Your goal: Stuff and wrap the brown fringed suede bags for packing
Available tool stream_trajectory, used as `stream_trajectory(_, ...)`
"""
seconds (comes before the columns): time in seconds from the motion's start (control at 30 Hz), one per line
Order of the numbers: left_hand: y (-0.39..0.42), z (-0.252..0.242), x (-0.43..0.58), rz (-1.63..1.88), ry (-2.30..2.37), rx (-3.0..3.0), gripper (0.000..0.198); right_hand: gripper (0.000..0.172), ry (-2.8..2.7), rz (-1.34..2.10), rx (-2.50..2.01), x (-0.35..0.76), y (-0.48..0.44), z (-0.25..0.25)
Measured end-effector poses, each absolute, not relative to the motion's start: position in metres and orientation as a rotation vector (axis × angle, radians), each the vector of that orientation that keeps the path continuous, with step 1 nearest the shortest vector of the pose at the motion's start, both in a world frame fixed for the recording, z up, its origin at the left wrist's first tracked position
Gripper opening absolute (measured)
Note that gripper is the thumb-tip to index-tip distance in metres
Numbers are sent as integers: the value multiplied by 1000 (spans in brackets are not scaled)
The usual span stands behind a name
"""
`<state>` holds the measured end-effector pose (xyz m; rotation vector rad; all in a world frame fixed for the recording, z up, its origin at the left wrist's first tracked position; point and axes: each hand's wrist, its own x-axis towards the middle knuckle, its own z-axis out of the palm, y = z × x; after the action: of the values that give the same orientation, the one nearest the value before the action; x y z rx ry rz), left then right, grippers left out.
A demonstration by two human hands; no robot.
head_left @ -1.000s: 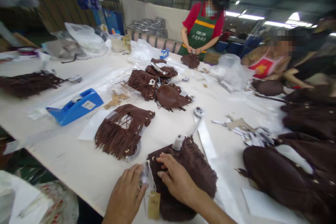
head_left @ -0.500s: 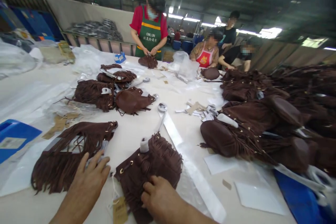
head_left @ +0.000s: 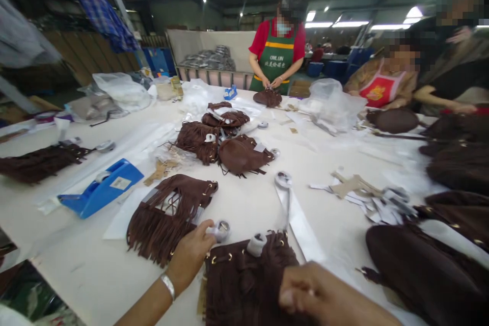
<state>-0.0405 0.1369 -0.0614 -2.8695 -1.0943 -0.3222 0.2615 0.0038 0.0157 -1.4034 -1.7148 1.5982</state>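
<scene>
A dark brown fringed bag (head_left: 244,275) with gold eyelets lies in front of me, a small wrapped piece (head_left: 256,244) on its upper part. My left hand (head_left: 189,260), wearing a silver bracelet, pinches a coil wrapped in greyish film (head_left: 222,231), between this bag and a second fringed bag (head_left: 171,209) to its left. Over the right side of the nearer bag, my right hand (head_left: 309,293) is closed, its fingers curled; what they hold, if anything, is hidden. A wrapped strap end (head_left: 283,180) lies beyond the nearer bag, beside a white strip (head_left: 305,229).
A blue tape dispenser (head_left: 103,187) stands at left. More brown bags lie mid-table (head_left: 244,155) and in a pile at right (head_left: 424,270). Paper scraps (head_left: 355,188) and clear plastic (head_left: 332,104) are strewn about. Across the table, a person in a green apron (head_left: 277,53) handles a bag.
My view has swung left, so the scene sits further right. My left hand, spread by the left bag before, now pinches the wrapped coil. My right hand has curled more tightly.
</scene>
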Motion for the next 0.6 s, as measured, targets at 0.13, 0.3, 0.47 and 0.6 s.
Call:
stream_trajectory(0.13,133,-73,-39,-351,-1300,-2915,26,35,-1462,1355,-1479,300,96,21)
stream_trajectory(0.3,129,-76,-31,-642,-1494,-3011,24,67,-1494,1868,-1184,242,193,-34)
stream_trajectory(0.47,124,-67,-25,-1351,-1932,-3008,25,57,-1499,2386,-966,193,221,-59)
stream_trajectory(0.6,125,-66,-10,-1472,-2707,-2763,27,43,-1576,2306,-1004,197,230,-63)
